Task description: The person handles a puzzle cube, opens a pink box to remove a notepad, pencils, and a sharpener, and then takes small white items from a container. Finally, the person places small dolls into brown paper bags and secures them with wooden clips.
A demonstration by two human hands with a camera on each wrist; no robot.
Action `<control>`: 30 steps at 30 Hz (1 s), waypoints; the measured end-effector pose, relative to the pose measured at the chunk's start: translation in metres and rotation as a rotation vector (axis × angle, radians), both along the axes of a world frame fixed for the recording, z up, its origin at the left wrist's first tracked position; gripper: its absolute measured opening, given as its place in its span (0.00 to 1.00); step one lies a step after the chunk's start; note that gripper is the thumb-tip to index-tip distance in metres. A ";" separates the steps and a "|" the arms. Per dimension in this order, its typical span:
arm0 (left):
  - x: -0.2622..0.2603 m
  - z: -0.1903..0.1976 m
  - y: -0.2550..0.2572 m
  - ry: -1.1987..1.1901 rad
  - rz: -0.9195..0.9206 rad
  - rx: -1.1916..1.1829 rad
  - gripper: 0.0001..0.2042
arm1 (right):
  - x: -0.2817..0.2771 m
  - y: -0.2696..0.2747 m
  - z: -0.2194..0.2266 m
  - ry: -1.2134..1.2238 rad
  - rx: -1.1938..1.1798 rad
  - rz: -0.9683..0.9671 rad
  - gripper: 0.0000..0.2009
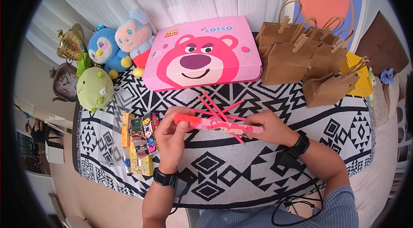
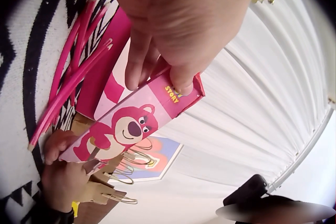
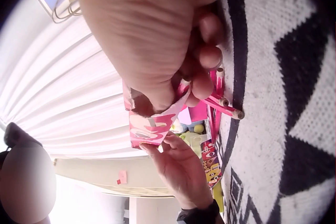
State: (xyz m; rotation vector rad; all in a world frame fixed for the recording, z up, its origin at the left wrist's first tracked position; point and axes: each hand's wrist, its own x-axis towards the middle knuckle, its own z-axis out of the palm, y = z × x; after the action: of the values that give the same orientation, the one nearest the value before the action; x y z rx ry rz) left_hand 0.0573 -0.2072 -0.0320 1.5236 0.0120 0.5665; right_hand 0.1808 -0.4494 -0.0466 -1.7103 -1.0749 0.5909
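Observation:
My left hand point(image 1: 170, 135) holds one end of a slim pink pencil box point(image 1: 215, 125) with a bear printed on it, thumb on the near side. In the left wrist view the thumb lies by the Toy Story lettering. My right hand point(image 1: 273, 127) grips the box's other end, which shows torn and open in the right wrist view. Its thumb reaches into that opening, and one pencil end point(image 3: 185, 83) shows beside it between thumb and fingers. Several loose pink pencils point(image 1: 215, 106) lie crossed on the patterned cloth just beyond and below the box.
A large pink Lotso box point(image 1: 245, 69) stands at the back. Brown paper bags point(image 1: 286, 62) with pegs stand at right. Plush toys point(image 1: 94, 88), a gold trophy point(image 1: 71, 43) and a clock point(image 1: 65, 81) sit at left. Small colourful packs point(image 1: 141, 165) lie near my left hand.

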 end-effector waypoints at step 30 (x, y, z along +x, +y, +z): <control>0.005 0.012 0.034 -0.084 0.494 -0.427 0.09 | -0.003 0.008 -0.003 0.374 0.169 -0.410 0.08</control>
State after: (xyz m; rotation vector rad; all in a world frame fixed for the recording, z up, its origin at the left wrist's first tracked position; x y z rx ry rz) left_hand 0.0623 -0.1735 -0.0201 1.0743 0.4286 0.9527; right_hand 0.1773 -0.4419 -0.0501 -1.5359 -0.4770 0.5118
